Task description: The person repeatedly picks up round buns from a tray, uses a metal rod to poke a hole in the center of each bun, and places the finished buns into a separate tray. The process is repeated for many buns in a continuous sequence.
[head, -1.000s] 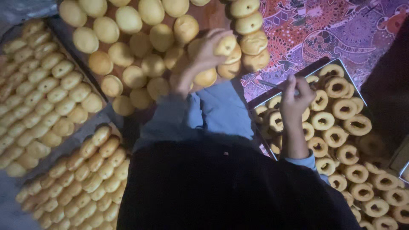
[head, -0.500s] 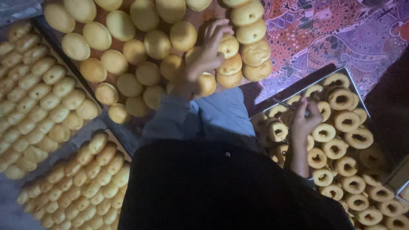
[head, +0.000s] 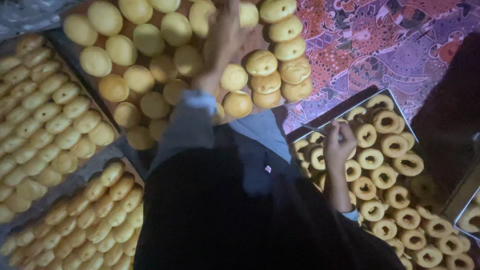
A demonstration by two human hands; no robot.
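My left hand [head: 224,42] reaches far up over a board of round yellow buns [head: 150,65]. Its fingers lie among the buns near the top edge, and I cannot tell whether they hold one. My right hand [head: 339,145] hovers over the left part of a metal tray [head: 350,102] filled with ring-shaped pastries [head: 395,175]. Its fingers are pinched on what looks like a thin pale stick [head: 314,130] pointing left. Blue sleeves and a dark garment [head: 240,210] hide the middle of the view.
Rows of small oval buns [head: 55,130] fill trays on the left and lower left [head: 100,220]. A patterned red and purple cloth [head: 380,45] lies at the upper right. Another tray's corner [head: 467,215] shows at the right edge.
My left hand has moved farther up across the round buns. My right hand has come down over the ring pastries.
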